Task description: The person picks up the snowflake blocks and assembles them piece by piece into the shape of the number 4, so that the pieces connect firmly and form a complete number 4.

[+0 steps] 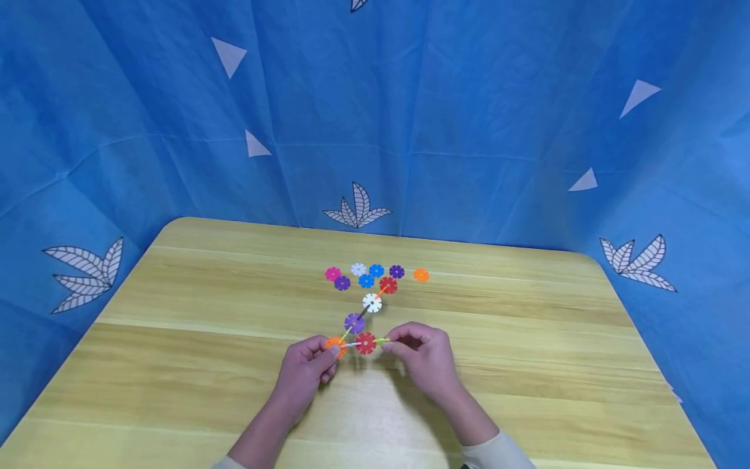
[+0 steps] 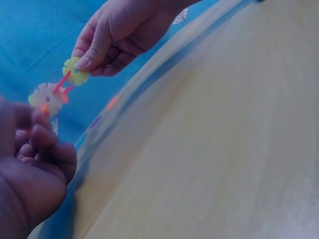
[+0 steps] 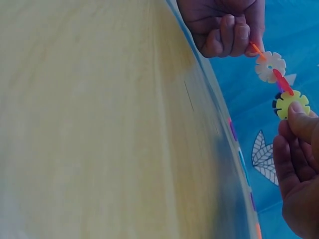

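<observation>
A chain of interlocked notched plastic discs is held above the table between both hands. My left hand [image 1: 306, 371] pinches its orange disc [image 1: 334, 344] between thumb and fingers. My right hand [image 1: 426, 358] pinches a yellow-green disc [image 3: 291, 104] at the chain's near end, seen edge-on from the head. Between the hands run a white disc [image 2: 47, 98] and a red disc [image 1: 366, 343]. From the orange disc the chain slants away through a purple disc [image 1: 354, 323] and a white one to a red disc [image 1: 388, 284] at its far end.
Behind the chain, several loose discs lie on the wooden table [image 1: 205, 312], among them a pink disc [image 1: 333, 274], a blue disc [image 1: 376, 270] and a loose orange disc [image 1: 421, 275]. A blue patterned curtain [image 1: 375, 117] hangs beyond the table's back edge.
</observation>
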`<act>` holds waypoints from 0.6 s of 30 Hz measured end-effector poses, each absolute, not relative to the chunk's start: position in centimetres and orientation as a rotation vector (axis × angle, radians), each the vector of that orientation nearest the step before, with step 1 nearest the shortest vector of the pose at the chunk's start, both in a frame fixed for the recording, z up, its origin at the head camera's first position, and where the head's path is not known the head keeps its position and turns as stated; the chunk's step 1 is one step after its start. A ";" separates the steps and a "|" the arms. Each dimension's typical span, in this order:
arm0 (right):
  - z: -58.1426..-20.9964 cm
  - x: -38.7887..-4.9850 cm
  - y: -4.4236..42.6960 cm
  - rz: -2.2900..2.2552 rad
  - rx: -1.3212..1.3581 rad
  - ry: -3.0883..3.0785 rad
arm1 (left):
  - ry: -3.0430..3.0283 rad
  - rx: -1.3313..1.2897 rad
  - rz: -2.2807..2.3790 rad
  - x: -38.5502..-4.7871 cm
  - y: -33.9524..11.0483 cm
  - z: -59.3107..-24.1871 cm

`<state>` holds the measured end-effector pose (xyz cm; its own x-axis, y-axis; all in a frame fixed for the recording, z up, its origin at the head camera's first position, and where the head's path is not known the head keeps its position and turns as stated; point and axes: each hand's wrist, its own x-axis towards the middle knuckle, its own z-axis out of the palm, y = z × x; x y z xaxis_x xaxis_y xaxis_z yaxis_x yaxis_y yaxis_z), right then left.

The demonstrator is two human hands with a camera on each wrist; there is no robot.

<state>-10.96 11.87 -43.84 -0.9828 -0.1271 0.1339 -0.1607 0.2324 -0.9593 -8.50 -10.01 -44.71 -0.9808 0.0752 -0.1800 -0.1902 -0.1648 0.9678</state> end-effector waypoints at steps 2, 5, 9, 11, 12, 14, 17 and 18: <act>-43.8 -11.0 11.9 1.889 0.290 -2.452 | 1.909 -0.131 2.270 -8.5 -10.0 -44.8; -43.8 -11.0 11.9 1.853 0.308 -2.464 | 1.920 -0.125 2.271 -8.5 -9.9 -44.8; -43.8 -11.0 11.8 1.815 0.340 -2.465 | 1.933 -0.131 2.268 -8.6 -9.9 -44.9; -43.8 -11.0 11.8 1.806 0.354 -2.462 | 1.938 -0.140 2.266 -8.6 -9.9 -44.9; -43.9 -11.0 11.8 1.803 0.357 -2.461 | 1.941 -0.144 2.262 -8.6 -9.9 -44.9; -43.9 -11.0 11.8 1.794 0.356 -2.462 | 1.947 -0.148 2.255 -8.6 -9.9 -44.9; -44.0 -11.0 11.8 1.782 0.360 -2.459 | 1.957 -0.153 2.250 -8.5 -9.8 -45.0; -44.0 -11.0 11.7 1.773 0.364 -2.458 | 1.959 -0.153 2.250 -8.5 -9.8 -45.0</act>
<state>-10.95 11.73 -44.03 -0.9676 -0.1400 0.2104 -0.2438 0.2983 -0.9228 -8.53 -9.80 -45.00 -0.9829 0.0489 -0.1774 -0.1825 -0.1328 0.9742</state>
